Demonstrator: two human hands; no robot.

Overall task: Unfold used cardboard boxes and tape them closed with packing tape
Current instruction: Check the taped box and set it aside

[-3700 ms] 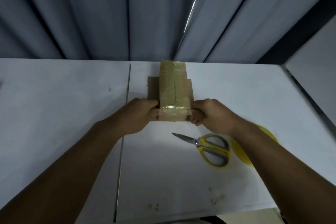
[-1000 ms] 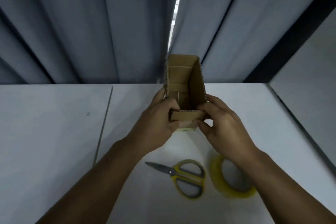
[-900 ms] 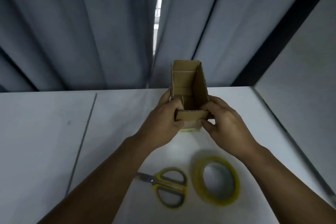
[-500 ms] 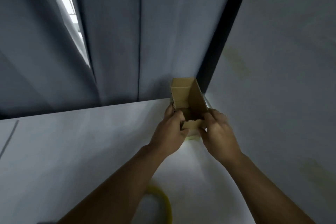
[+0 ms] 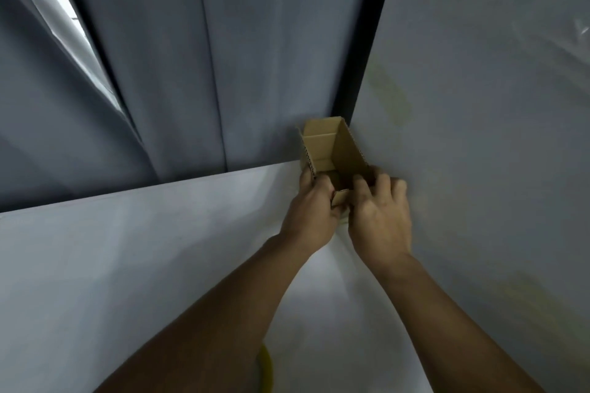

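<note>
A small brown cardboard box (image 5: 332, 150) stands open-topped at the far right corner of the white table (image 5: 127, 265), close to the wall. My left hand (image 5: 311, 214) grips its near left edge, thumb curled over the near flap. My right hand (image 5: 380, 220) holds the near right side, fingers curled over the rim into the box. A sliver of the yellow packing tape roll (image 5: 266, 370) shows at the bottom edge, mostly hidden behind my left forearm.
A grey-white wall (image 5: 479, 105) rises just right of the box, with a black vertical strip (image 5: 364, 41) at the corner. Grey curtains (image 5: 191, 57) hang behind the table's far edge. The scissors are out of view.
The view has swung right and the box, held in both hands, has moved to the table's far right corner. My right fingers now reach over the rim; the scissors have left the view.
</note>
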